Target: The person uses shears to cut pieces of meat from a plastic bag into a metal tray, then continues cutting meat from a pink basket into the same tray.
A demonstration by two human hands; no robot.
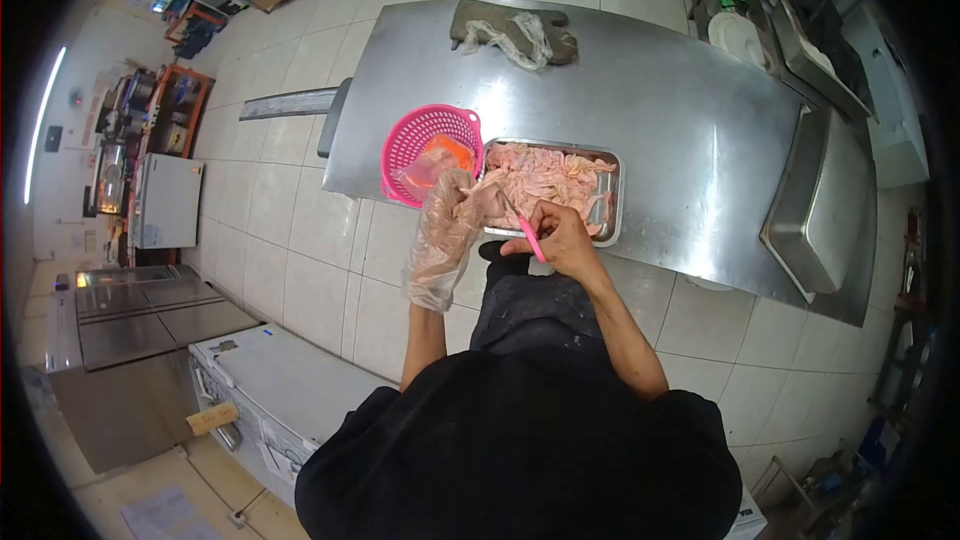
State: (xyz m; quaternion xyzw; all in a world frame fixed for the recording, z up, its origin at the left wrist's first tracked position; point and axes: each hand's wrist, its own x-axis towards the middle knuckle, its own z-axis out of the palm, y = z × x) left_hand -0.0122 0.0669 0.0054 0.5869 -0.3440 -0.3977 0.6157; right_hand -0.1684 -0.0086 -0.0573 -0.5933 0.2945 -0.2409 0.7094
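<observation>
My left hand (pixel 448 205), inside a clear plastic bag or glove, is closed on a pale pink piece of raw meat (pixel 487 202) at the tray's left edge. Pink-handled scissors (pixel 531 238) are gripped in my bare right hand (pixel 562 240), their blades pointing at that piece. Beneath both hands is a metal tray (pixel 618 180) heaped with raw, pinkish meat pieces (pixel 550 175). To its left stands a pink perforated basket (pixel 407 140) with something orange and clear plastic (pixel 440 157) inside. Whether the blades touch the meat is hard to make out.
Everything rests on a stainless steel table (pixel 690 150). A grey oven mitt (pixel 490 22) with crumpled plastic on it lies at the far edge. On the right stands a large metal pan (pixel 820 200). A white chest freezer (pixel 290 380) is behind me on the left.
</observation>
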